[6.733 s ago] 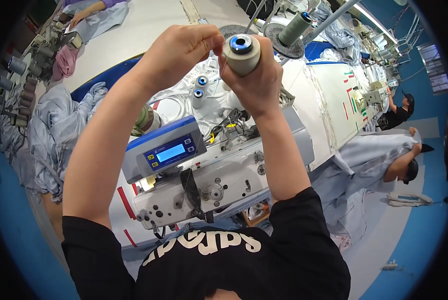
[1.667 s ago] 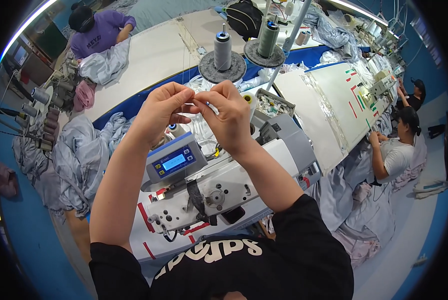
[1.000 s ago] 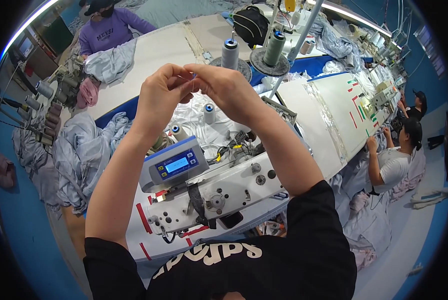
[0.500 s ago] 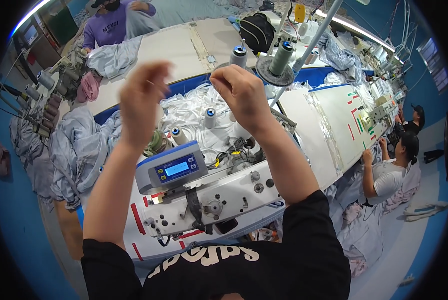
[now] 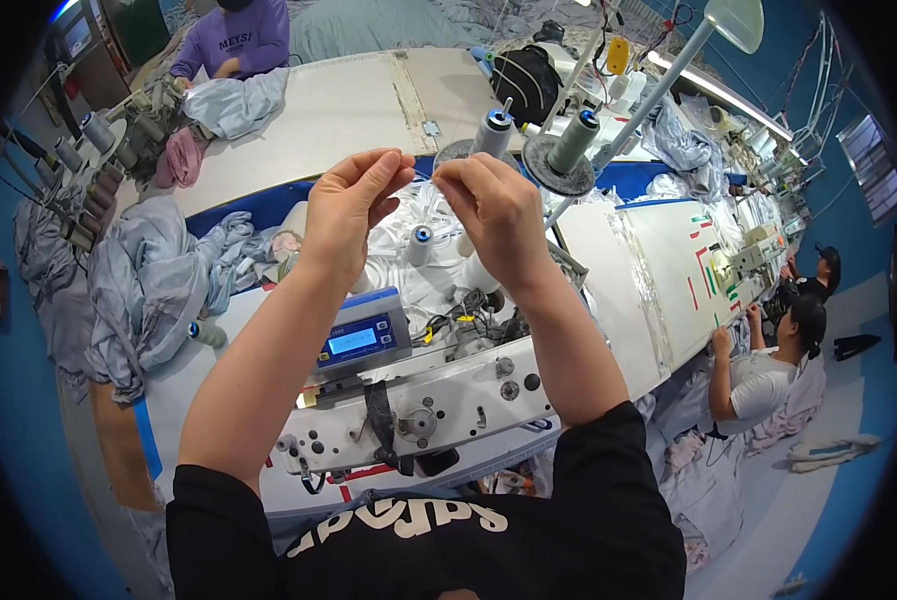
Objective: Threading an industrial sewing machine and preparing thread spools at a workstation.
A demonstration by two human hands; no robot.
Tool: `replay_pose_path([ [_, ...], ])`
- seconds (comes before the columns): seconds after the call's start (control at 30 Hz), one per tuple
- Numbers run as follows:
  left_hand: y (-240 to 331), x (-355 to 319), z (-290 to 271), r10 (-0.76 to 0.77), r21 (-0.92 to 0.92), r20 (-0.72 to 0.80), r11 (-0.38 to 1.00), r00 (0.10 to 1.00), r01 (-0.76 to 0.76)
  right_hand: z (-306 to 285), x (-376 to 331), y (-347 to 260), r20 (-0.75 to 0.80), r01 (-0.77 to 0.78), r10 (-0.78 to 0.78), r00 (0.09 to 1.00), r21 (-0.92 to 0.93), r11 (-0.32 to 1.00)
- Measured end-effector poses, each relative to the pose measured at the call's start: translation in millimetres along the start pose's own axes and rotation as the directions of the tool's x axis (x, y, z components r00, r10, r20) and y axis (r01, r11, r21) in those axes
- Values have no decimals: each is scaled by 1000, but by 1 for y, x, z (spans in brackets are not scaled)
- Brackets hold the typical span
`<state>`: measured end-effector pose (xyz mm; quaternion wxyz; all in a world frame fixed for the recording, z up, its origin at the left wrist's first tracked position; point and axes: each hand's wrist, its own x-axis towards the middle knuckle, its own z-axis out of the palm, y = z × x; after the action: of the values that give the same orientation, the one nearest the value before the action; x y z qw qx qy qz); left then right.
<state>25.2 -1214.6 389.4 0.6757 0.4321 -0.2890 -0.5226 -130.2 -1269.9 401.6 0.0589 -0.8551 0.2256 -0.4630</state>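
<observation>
Both my hands are raised over a white sewing machine [image 5: 469, 400], fingertips close together but apart. My left hand [image 5: 349, 208] pinches thumb against forefinger. Opposite it, my right hand [image 5: 497, 212] is also pinched, its knuckles upward. Whatever they grip is too fine to make out. Just beyond the right hand stand a grey thread cone [image 5: 493, 133] and a green-grey thread cone [image 5: 573, 142] on round holders. Below and between the hands is a smaller pale thread cone [image 5: 422, 245]. The machine's control panel [image 5: 357, 342] has a lit blue screen.
White strips [image 5: 394, 268] fill a blue-edged trough behind the machine. Crumpled grey-blue cloth [image 5: 154, 270] lies at left, near a loose thread cone [image 5: 207, 333]. A slanted lamp pole [image 5: 637, 100] rises at right. One person [image 5: 244, 40] works across the table, another [image 5: 764, 370] at right.
My left hand, blurred before, has moved right and now meets close to my right hand's fingertips. The right hand stays pinched. The person across the table has lowered the cloth.
</observation>
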Motion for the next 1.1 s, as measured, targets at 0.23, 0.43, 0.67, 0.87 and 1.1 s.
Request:
replay_pose_path([
  [0.23,3,-2,-9,63,18,-10,998,998,-62,-1,2,1,26,-50,49,998,37,998],
  [0.43,2,-5,-10,92,-6,46,996,995,-92,-2,2,4,50,-56,53,997,56,997],
  [0.67,10,-7,-3,-70,180,210,983,975,32,-8,9,9,57,5,-5,998,1,1000],
  [0.87,11,-2,-7,-115,218,311,975,943,47,-14,15,6,72,57,-58,996,15,998],
  [1.1,9,0,1,-183,279,314,956,932,94,-15,20,9,161,156,-155,975,7,988],
])
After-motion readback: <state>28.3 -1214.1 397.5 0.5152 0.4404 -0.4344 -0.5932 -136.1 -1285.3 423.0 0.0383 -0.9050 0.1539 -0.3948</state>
